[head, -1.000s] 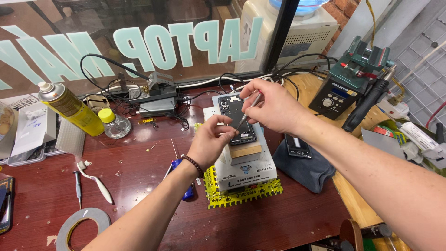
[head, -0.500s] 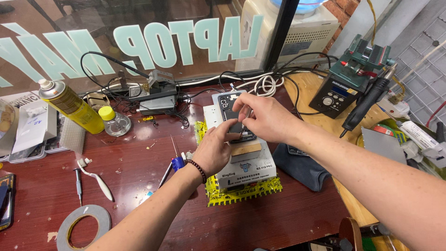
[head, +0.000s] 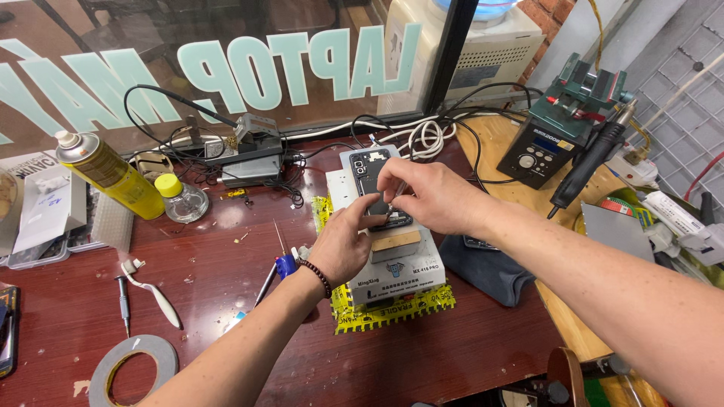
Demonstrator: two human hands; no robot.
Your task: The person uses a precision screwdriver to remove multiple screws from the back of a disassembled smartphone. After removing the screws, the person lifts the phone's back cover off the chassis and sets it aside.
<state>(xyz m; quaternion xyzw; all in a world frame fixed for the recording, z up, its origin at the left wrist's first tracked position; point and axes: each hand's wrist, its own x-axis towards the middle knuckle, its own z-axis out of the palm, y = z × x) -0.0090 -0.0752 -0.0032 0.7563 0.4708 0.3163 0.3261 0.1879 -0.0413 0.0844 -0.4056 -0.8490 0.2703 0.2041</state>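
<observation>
A dark red-brown worktable [head: 188, 286] is sitting against a shop window [head: 226, 68] carrying large pale-green lettering, with cables, a soldering station [head: 539, 151] and a wire grid wall off to the right. A yellow spray can [head: 109, 175] is leaning at the left, a small yellow-capped bottle [head: 181, 197] is standing beside it, and a grey tape roll [head: 134, 365] is lying near the front edge. A grey heating pad [head: 400, 267] is resting on a yellow mat [head: 392, 310], and on it a dark opened phone [head: 373, 177] is lying flat, its long axis running away from the person. The left hand [head: 343, 245] is pressing narrowed fingers at the phone's near end. The right hand [head: 426, 196] is pinching what seems a thin tool over the phone.
</observation>
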